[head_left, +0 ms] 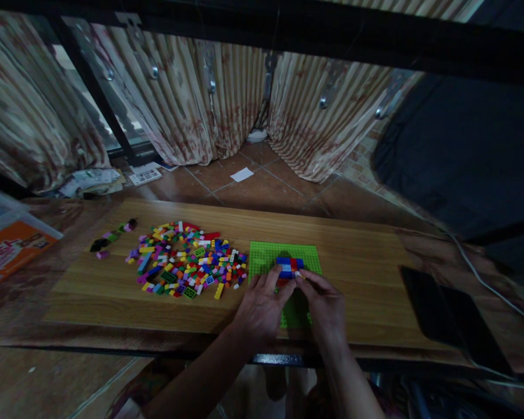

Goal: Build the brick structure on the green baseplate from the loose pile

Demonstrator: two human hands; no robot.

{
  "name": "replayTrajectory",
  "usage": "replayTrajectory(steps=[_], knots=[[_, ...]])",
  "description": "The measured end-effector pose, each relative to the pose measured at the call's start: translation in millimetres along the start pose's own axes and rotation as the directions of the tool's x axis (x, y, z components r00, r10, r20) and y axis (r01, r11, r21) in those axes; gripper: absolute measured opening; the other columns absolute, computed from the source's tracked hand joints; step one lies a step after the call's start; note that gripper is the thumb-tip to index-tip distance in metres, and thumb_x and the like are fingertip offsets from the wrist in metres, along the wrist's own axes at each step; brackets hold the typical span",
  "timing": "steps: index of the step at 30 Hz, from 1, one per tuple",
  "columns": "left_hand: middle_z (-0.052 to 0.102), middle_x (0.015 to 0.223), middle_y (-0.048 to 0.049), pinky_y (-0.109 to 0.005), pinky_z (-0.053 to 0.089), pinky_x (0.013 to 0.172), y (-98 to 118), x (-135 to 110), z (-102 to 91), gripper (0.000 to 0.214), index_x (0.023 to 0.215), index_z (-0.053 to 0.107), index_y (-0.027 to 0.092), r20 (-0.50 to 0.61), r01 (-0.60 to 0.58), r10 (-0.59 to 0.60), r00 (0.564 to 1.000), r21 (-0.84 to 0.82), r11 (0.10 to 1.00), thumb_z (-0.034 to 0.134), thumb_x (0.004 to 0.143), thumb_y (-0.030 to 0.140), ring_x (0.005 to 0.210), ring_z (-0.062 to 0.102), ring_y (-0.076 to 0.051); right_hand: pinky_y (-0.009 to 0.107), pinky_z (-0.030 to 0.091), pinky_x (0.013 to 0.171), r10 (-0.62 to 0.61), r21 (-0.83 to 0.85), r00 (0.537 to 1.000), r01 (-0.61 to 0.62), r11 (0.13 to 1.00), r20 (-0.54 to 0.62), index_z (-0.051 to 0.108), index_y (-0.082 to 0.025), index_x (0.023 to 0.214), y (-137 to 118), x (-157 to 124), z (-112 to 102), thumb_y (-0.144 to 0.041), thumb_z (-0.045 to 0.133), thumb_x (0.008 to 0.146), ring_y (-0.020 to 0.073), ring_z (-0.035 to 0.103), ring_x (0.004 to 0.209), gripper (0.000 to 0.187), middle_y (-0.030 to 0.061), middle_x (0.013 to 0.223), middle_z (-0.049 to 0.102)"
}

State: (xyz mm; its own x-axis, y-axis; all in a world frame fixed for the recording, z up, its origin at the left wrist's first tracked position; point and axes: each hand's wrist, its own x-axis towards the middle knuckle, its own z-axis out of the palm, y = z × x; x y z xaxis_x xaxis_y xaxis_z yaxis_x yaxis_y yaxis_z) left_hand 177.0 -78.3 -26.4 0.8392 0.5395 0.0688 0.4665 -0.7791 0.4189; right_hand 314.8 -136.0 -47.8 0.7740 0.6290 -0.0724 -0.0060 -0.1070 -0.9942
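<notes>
A small build of blue, light blue and red toy bricks (pixel 284 261) sits on a green studded baseplate (pixel 262 250). My left hand (pixel 262 302) is closed against the build's left and near side, its fingertips on the bricks. From the right, my right hand (pixel 325 299) pinches a small white brick (pixel 297 273) at the build's near right corner. My fingers hide part of the build, and I cannot tell whether the white brick is pressed on. Left of the baseplate spreads a heap of loose toy bricks (pixel 187 256) in many colours.
All this lies on a wooden board (pixel 358 250). A short row of dark, green and pink pieces (pixel 112 236) is at its far left. Two dark flat panels (pixel 454 314) lie at the right edge. A clear box with an orange label (pixel 17 244) stands left.
</notes>
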Motion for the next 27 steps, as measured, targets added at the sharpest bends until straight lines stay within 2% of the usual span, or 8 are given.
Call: replayTrajectory(steps=[4, 11, 19, 23, 27], knots=[[0.032, 0.145, -0.0145, -0.05, 0.037, 0.099, -0.1, 0.0, -0.9, 0.061, 0.138, 0.042, 0.024, 0.018, 0.004, -0.004, 1.0, -0.025, 1.0, 0.051, 0.078, 0.021, 0.116, 0.048, -0.031, 0.038, 0.045, 0.084, -0.026, -0.036, 1.0, 0.026, 0.999, 0.013, 0.075, -0.021, 0.083, -0.5, 0.4, -1.2, -0.038, 0.076, 0.065, 0.0216, 0.061, 0.088, 0.025, 0.0057, 0.091, 0.07], [0.032, 0.145, -0.0138, -0.051, 0.037, 0.098, 1.0, -0.4, -5.3, 0.064, 0.14, 0.039, 0.026, 0.056, 0.005, -0.004, 0.998, -0.02, 1.0, 0.052, 0.078, 0.02, 0.116, 0.048, -0.032, 0.038, 0.045, 0.083, 0.04, 0.011, 0.999, -0.041, 0.999, 0.037, 0.075, -0.021, 0.083, -1.1, 2.5, -3.0, -0.038, 0.078, 0.062, 0.0213, 0.06, 0.087, 0.028, 0.0052, 0.09, 0.07], [0.033, 0.146, -0.0135, -0.052, 0.036, 0.097, 2.3, -2.9, -4.7, 0.061, 0.14, 0.039, 0.027, 0.025, -0.007, 0.006, 1.0, 0.046, 0.999, 0.05, 0.08, 0.022, 0.116, 0.048, -0.032, 0.038, 0.045, 0.079, 0.031, -0.074, 0.998, -0.026, 0.997, 0.063, 0.076, -0.022, 0.081, -8.9, 6.1, -5.8, -0.039, 0.078, 0.06, 0.022, 0.061, 0.083, 0.027, 0.0054, 0.088, 0.071], [0.034, 0.146, -0.0134, -0.051, 0.036, 0.098, 2.8, -2.7, -1.9, 0.06, 0.14, 0.039, 0.026, 0.015, 0.001, -0.002, 1.0, 0.053, 0.999, 0.05, 0.081, 0.022, 0.115, 0.049, -0.032, 0.039, 0.045, 0.081, 0.036, -0.047, 0.997, -0.033, 0.998, 0.062, 0.076, -0.022, 0.081, -8.1, 5.9, -5.0, -0.039, 0.078, 0.06, 0.0222, 0.061, 0.085, 0.027, 0.0053, 0.087, 0.072], [0.034, 0.146, -0.0147, -0.051, 0.036, 0.098, 3.2, -3.2, 0.0, 0.061, 0.141, 0.038, 0.024, 0.026, -0.007, 0.006, 1.0, 0.057, 0.998, 0.05, 0.081, 0.023, 0.118, 0.047, -0.033, 0.038, 0.046, 0.081, 0.095, 0.021, 0.995, -0.096, 0.995, 0.045, 0.076, -0.021, 0.081, -8.2, 3.9, -2.9, -0.039, 0.081, 0.057, 0.0216, 0.062, 0.083, 0.03, 0.0046, 0.085, 0.072]])
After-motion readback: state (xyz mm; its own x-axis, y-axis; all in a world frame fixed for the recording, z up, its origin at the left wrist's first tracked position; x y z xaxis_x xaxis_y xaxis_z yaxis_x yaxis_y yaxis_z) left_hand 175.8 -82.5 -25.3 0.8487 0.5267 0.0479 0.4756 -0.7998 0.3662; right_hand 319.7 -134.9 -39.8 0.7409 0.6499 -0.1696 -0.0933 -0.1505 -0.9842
